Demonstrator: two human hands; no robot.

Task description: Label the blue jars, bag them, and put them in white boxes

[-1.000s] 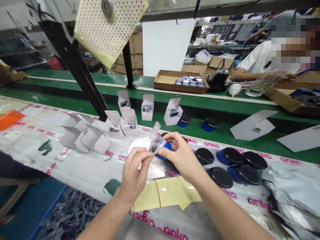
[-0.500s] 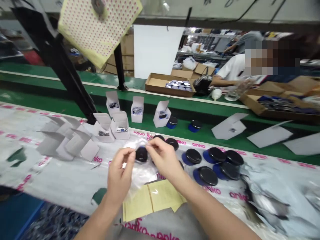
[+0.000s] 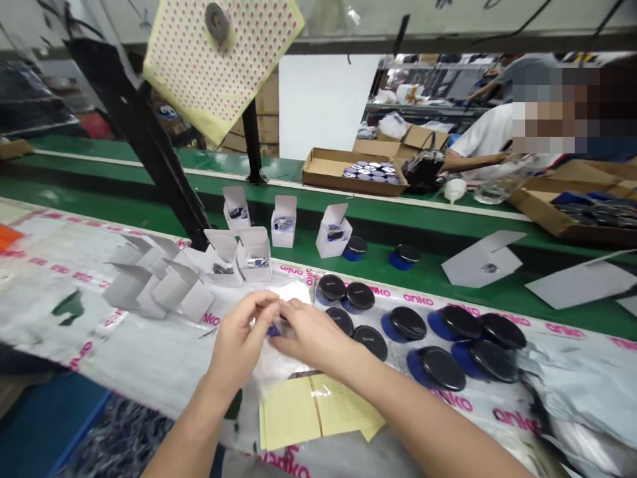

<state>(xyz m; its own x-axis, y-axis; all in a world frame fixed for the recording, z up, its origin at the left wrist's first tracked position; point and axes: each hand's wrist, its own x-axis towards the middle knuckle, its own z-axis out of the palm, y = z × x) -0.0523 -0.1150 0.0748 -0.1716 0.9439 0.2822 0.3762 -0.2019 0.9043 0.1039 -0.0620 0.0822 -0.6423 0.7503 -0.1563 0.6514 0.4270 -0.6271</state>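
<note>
My left hand [image 3: 246, 332] and my right hand [image 3: 311, 332] meet over the covered table, both with fingers closed round a small dark-and-blue item [image 3: 273, 329] that they mostly hide. Clear plastic [image 3: 288, 362] lies under and around them. Just below are yellow printed sheets [image 3: 293, 411] with a band across them. Beside my right hand stand several round blue jars with black lids [image 3: 407, 323]. Open white boxes [image 3: 182, 292] are grouped to the left of my hands, some with small items inside.
A green conveyor [image 3: 298, 255] behind carries white boxes and two jars. A cardboard tray [image 3: 318, 174] of round pieces sits beyond. A black post [image 3: 149, 146] rises at left; a dotted yellow sheet [image 3: 189, 73] hangs above. A person [image 3: 490, 133] works at back right.
My fingers have closed in over the small item, which showed its black round face before. My right hand has moved closer to my left. The whole view has shifted slightly.
</note>
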